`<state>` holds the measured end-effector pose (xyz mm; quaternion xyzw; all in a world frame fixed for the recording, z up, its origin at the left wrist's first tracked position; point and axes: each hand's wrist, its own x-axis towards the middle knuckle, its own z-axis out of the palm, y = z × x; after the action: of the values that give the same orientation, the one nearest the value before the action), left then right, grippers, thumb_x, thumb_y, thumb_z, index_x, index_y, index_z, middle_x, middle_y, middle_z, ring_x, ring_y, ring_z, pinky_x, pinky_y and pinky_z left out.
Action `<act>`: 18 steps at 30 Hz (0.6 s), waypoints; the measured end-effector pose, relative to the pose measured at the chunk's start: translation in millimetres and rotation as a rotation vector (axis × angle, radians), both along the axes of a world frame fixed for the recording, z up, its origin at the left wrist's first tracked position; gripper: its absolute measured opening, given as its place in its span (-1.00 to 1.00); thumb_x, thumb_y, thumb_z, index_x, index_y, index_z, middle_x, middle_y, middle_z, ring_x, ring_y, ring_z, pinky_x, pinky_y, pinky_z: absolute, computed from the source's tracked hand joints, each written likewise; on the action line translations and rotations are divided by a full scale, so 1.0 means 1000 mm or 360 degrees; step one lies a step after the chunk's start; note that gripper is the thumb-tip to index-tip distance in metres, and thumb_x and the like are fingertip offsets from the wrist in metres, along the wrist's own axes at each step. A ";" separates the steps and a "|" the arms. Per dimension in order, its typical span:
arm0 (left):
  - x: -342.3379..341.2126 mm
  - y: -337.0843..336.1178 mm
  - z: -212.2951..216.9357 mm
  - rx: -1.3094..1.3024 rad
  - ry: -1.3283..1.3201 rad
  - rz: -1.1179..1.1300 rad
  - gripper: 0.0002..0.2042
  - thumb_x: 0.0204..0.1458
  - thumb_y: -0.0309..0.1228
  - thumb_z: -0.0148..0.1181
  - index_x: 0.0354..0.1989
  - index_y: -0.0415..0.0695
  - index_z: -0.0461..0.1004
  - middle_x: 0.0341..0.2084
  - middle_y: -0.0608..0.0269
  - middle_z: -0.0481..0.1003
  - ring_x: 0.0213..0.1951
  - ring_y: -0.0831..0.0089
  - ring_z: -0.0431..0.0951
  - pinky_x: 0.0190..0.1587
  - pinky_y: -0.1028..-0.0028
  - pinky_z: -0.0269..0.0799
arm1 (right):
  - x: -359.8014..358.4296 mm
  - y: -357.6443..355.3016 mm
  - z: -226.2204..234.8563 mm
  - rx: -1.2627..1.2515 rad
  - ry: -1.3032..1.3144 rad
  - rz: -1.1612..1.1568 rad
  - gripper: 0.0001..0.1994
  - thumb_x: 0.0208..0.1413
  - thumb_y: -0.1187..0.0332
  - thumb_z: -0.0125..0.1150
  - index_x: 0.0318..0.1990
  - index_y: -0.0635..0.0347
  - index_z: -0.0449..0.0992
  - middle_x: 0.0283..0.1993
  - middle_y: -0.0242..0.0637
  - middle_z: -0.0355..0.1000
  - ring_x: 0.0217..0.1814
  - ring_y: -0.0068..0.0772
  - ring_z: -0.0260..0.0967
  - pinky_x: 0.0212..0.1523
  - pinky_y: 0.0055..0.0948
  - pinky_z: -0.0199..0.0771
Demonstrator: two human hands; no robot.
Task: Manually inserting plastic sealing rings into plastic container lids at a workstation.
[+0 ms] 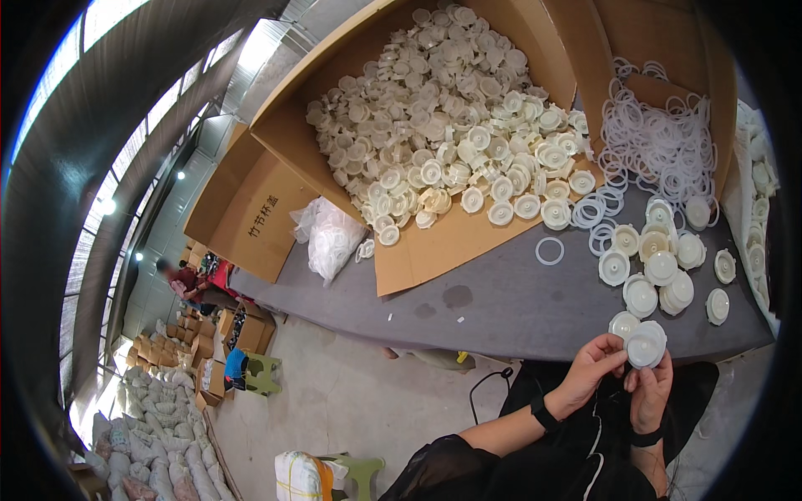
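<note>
White plastic cap [647, 344] is gripped by left hand [591, 367] and right hand [652, 392]; few finished caps [660, 271] are stacked on the bench [501, 305], while a full carton [434, 117] is left.

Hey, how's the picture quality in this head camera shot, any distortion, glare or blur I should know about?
Head view: strong fisheye, so the grey table edge and the cardboard box bow, with black corners; roof skylights blow out white at upper left; the white cap in both hands is evenly lit and sharp; the far person is small and blurred.
</note>
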<state>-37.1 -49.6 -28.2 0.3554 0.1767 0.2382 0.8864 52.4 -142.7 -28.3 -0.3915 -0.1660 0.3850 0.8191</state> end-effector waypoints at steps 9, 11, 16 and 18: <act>0.001 0.000 -0.002 0.0011 -0.0046 0.0042 -0.89 -0.05 -0.49 0.06 -0.34 -0.18 0.30 -0.50 0.39 0.33 -0.47 0.64 0.31 -0.38 0.66 0.24 | 0.005 -0.002 -0.009 0.0062 0.0010 0.0030 -0.65 -0.05 0.27 0.12 -0.17 0.27 0.24 -0.51 -0.35 0.32 -0.72 -0.67 0.16 -0.72 -0.71 0.15; 0.001 -0.001 -0.001 0.0022 -0.0036 0.0048 -0.89 -0.05 -0.49 0.06 -0.35 -0.18 0.31 -0.50 0.40 0.32 -0.45 0.65 0.30 -0.36 0.66 0.23 | 0.005 -0.001 -0.009 0.0096 0.0005 0.0041 -0.64 -0.05 0.24 0.12 -0.18 0.27 0.25 -0.52 -0.35 0.32 -0.73 -0.67 0.15 -0.72 -0.71 0.14; 0.002 -0.001 -0.004 0.0091 -0.0063 0.0092 -0.89 -0.05 -0.49 0.05 -0.35 -0.18 0.31 -0.47 0.41 0.32 -0.42 0.65 0.30 -0.32 0.67 0.23 | 0.006 -0.001 -0.007 0.0145 0.0039 0.0058 -0.66 -0.02 0.21 0.09 -0.19 0.27 0.26 -0.53 -0.34 0.32 -0.77 -0.66 0.13 -0.77 -0.72 0.12; 0.002 -0.001 -0.003 0.0116 -0.0087 0.0115 -0.90 -0.05 -0.49 0.05 -0.35 -0.18 0.32 -0.45 0.41 0.33 -0.40 0.65 0.30 -0.30 0.67 0.23 | 0.006 -0.001 -0.009 0.0149 0.0042 0.0072 -0.66 -0.02 0.22 0.09 -0.19 0.27 0.26 -0.53 -0.33 0.32 -0.78 -0.67 0.13 -0.77 -0.72 0.12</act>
<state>-35.4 -51.0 -30.7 0.3743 0.1564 0.2859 0.8681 58.4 -144.1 -37.2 -0.3437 -0.1819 0.4004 0.8297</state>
